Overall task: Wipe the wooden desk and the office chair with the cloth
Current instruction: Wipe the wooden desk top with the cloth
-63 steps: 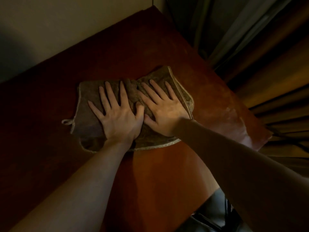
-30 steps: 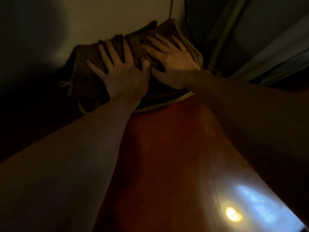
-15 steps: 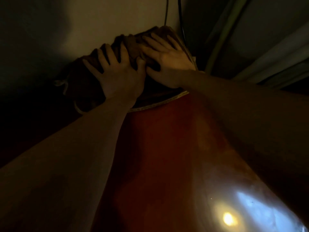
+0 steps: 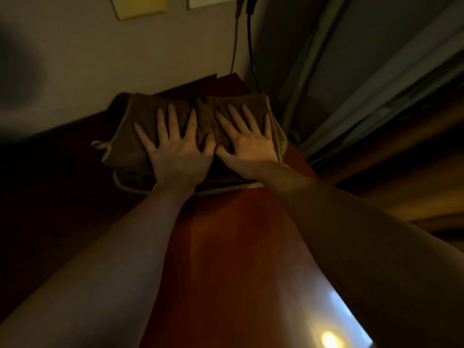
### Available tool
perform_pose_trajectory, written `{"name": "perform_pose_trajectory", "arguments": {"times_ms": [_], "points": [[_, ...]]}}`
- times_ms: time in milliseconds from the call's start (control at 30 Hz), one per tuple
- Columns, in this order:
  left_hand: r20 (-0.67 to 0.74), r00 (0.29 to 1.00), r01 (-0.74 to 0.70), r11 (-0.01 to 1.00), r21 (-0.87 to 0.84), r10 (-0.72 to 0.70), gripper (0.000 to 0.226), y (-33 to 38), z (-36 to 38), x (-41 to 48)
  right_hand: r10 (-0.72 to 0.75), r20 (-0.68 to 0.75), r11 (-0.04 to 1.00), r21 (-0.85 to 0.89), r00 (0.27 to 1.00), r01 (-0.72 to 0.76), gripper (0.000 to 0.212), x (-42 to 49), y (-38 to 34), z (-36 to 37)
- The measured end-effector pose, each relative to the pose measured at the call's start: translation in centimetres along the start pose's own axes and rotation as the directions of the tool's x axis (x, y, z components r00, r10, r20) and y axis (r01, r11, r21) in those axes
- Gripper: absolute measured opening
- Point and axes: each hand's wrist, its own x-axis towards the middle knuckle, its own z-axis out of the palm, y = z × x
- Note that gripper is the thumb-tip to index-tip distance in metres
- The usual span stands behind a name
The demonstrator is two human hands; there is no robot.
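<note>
Pretty dim on my feed, but both palms are flat on the brown cloth (image 4: 140,156) at the wooden desk (image 4: 233,247)'s far corner by the wall (image 4: 125,61). Left hand (image 4: 177,151) and right hand (image 4: 247,149) side by side, fingers spread wide, thumbs nearly touching.

Your desk (image 4: 226,247) lies bare from its near edge up to the cloth (image 4: 130,146), so there is open room along the reddish strip between your forearms. Your left grip (image 4: 175,156) and right grip (image 4: 248,149) lie flat on the cloth, thumbs close together. Just beyond the cloth, the wall (image 4: 125,59) closes the far side. At the far right corner a black cable (image 4: 249,46) and a grey cable (image 4: 234,46) hang down the wall. On the right the cloth's hem reaches the desk's edge, with the curtain (image 4: 376,84) near beyond it. The desk's left side is too dark to judge.
</note>
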Motion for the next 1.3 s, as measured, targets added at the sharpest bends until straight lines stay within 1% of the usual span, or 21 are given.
{"name": "perform_pose_trajectory", "arguments": {"times_ms": [200, 367, 700, 833, 933, 1033, 1133, 1300], "points": [[0.061, 0.998, -0.028, 1.0, 0.014, 0.027, 0.075, -0.9, -0.7, -6.3, 0.04, 0.015, 0.999, 0.033, 0.999, -0.04, 0.078, -7.0, -2.2, 0.5], [0.093, 0.991, -0.099, 0.995, 0.032, 0.095, 0.075, -2.3, -1.3, -12.3, 0.071, -0.015, 0.996, 0.061, 0.997, -0.07, 0.078, -14.0, -4.5, 1.3], [0.101, 0.977, -0.195, 0.98, 0.039, 0.191, 0.079, -4.7, -2.2, -23.5, 0.135, -0.044, 0.987, 0.091, 0.99, -0.13, 0.073, -26.9, -9.4, 2.7], [0.081, 0.97, -0.233, 0.972, 0.017, 0.231, 0.081, -5.8, -2.4, -28.0, 0.157, -0.039, 0.984, 0.094, 0.987, -0.153, 0.073, -31.3, -11.1, 3.1], [0.051, 0.96, -0.274, 0.962, -0.015, 0.274, 0.077, -6.5, -2.2, -30.5, 0.178, -0.026, 0.979, 0.107, 0.984, -0.175, 0.073, -33.3, -11.7, 3.2], [0.076, 0.945, -0.321, 0.947, 0.025, 0.318, 0.076, -6.9, -1.9, -30.5, 0.175, -0.014, 0.977, 0.125, 0.984, -0.172, 0.074, -33.7, -11.5, 3.3], [0.118, 0.947, -0.31, 0.946, 0.098, 0.298, 0.075, -6.0, -1.7, -29.5, 0.157, -0.024, 0.979, 0.137, 0.987, -0.152, 0.074, -33.1, -10.8, 3.4], [0.14, 0.954, -0.284, 0.948, 0.146, 0.264, 0.076, -3.7, -1.6, -27.5, 0.147, -0.071, 0.981, 0.141, 0.987, -0.136, 0.073, -31.1, -8.6, 3.4]]}}
